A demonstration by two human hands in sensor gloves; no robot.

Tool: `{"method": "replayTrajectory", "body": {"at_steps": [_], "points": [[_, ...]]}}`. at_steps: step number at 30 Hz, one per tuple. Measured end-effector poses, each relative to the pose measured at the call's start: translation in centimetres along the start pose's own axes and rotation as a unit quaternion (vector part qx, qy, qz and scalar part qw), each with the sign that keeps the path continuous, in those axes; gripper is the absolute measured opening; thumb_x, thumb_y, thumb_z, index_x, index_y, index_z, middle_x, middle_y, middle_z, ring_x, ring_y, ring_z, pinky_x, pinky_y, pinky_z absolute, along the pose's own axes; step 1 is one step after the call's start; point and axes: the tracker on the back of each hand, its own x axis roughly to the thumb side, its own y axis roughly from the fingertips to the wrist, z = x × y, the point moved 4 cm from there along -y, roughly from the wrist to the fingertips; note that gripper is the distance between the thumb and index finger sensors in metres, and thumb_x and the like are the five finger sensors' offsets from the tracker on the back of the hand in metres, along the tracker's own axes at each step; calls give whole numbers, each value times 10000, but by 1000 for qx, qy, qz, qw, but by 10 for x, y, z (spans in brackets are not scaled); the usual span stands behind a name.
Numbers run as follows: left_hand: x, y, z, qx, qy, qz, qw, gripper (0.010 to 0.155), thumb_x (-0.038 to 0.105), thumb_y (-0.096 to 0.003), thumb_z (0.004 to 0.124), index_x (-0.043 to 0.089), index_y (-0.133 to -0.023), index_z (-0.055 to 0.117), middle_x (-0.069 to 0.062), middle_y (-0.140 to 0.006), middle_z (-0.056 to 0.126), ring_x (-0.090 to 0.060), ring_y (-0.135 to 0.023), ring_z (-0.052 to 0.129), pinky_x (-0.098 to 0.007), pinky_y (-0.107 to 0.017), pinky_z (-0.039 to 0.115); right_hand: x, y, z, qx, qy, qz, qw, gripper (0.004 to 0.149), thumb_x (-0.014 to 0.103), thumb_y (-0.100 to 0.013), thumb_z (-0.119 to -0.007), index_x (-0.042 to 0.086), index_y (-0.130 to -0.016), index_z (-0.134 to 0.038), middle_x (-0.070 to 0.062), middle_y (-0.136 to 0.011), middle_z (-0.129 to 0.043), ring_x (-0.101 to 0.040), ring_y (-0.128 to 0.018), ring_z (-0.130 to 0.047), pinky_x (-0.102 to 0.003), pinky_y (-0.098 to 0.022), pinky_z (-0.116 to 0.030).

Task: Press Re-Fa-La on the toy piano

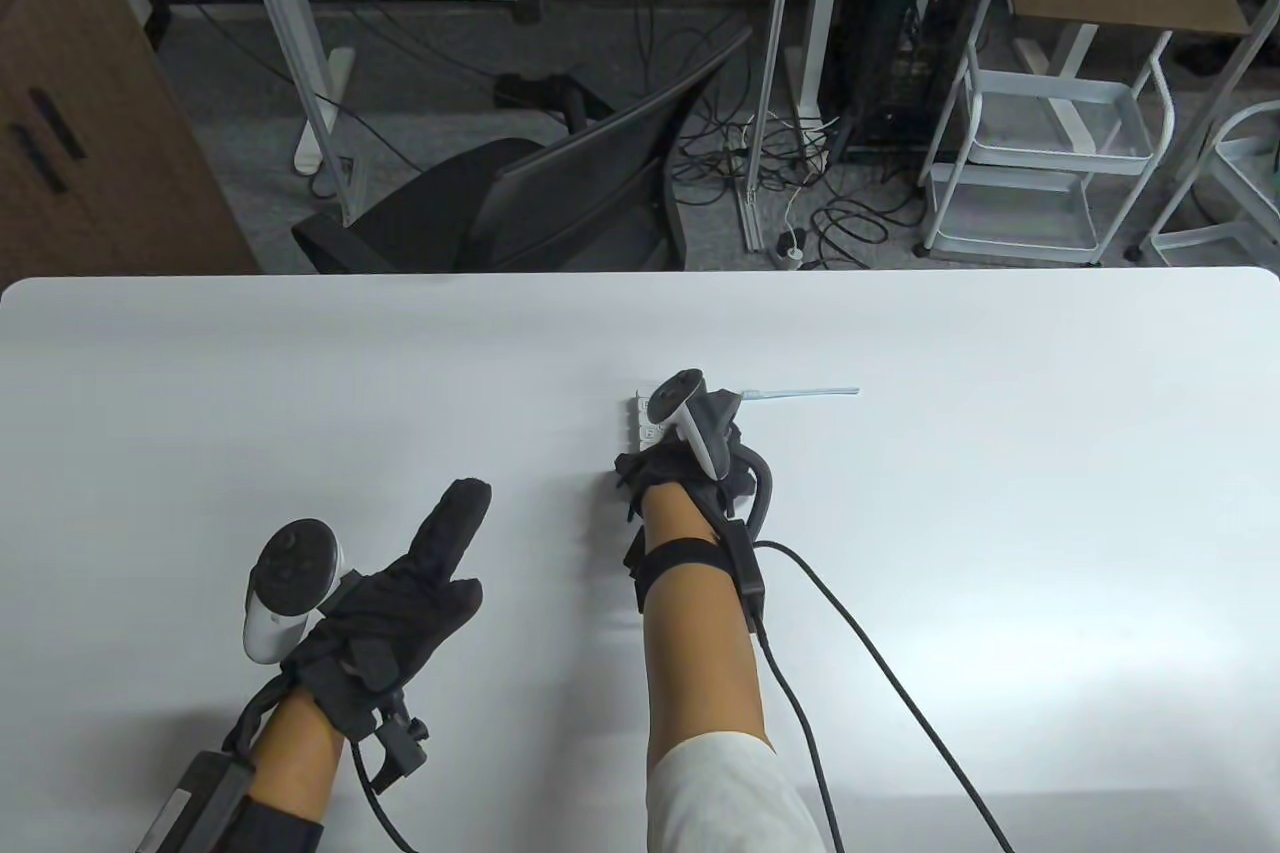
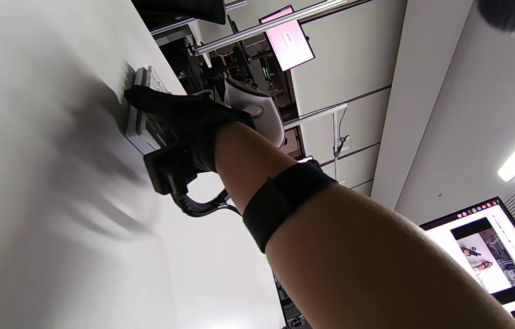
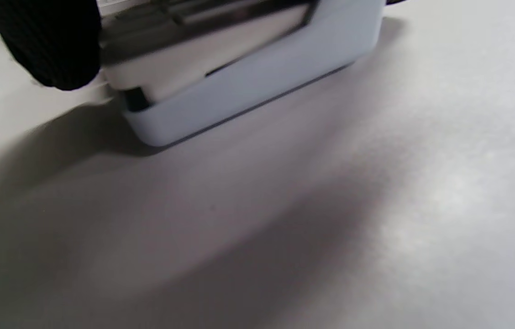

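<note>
The toy piano (image 1: 641, 421) is a small pale blue box with white keys, at the table's middle. My right hand (image 1: 668, 455) lies over it and hides most of it. In the left wrist view its fingers (image 2: 157, 103) reach across the piano's (image 2: 140, 130) top. In the right wrist view one gloved fingertip (image 3: 52, 45) touches the end of a white key of the piano (image 3: 257, 64). My left hand (image 1: 440, 543) rests on the table at lower left, fingers stretched out, holding nothing, well apart from the piano.
A thin pale blue rod (image 1: 800, 391) sticks out rightward from behind the right hand. The right glove's cable (image 1: 860, 653) trails over the white table (image 1: 1000, 493) to the front edge. A black chair (image 1: 560, 193) stands beyond the far edge.
</note>
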Motion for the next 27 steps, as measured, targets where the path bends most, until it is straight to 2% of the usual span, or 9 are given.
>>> {"method": "replayTrajectory", "body": {"at_steps": [3,6,11,19,27], "points": [[0,0,0,-1,-1,0,1000,919,807,-482,636,358,-1140,178,-34,-1177,25,-401,-1100,-28,-709,-630,83,1,0,2,-9,-20,3,1000,1008,567,-433,-930,244,-1063,-213,-173,-1073,-283,-472,-946,-509,-602,-674,-523],[1,0,0,1,-1,3,1000,920,808,-481,636,358,-1140,180,-34,-1177,25,-400,-1101,-27,-709,-630,83,-2,-1,7,-6,-31,23,999,994,531,-429,-946,235,-1062,-240,-171,-1069,-297,-485,-944,-511,-623,-671,-507],[0,0,1,-2,-3,2,1000,920,808,-481,636,358,-1140,178,-35,-1177,23,-401,-1100,-30,-709,-630,83,-7,8,25,9,-41,102,994,993,481,-423,-969,236,-1061,-248,-166,-1072,-281,-485,-972,-465,-645,-686,-440],[0,-1,2,-4,-7,2,1000,919,807,-480,638,358,-1140,181,-34,-1177,25,-401,-1100,-27,-709,-631,83,-14,57,50,40,-7,248,968,993,424,-406,-1000,245,-1067,-280,-149,-1085,-280,-475,-1004,-432,-655,-705,-383],[0,-1,4,-6,-11,-1,1000,919,806,-481,638,359,-1140,181,-34,-1177,25,-400,-1101,-28,-709,-631,83,-22,113,41,79,61,371,923,996,392,-393,-1020,261,-1070,-303,-130,-1097,-291,-460,-1026,-426,-654,-720,-349]]}}
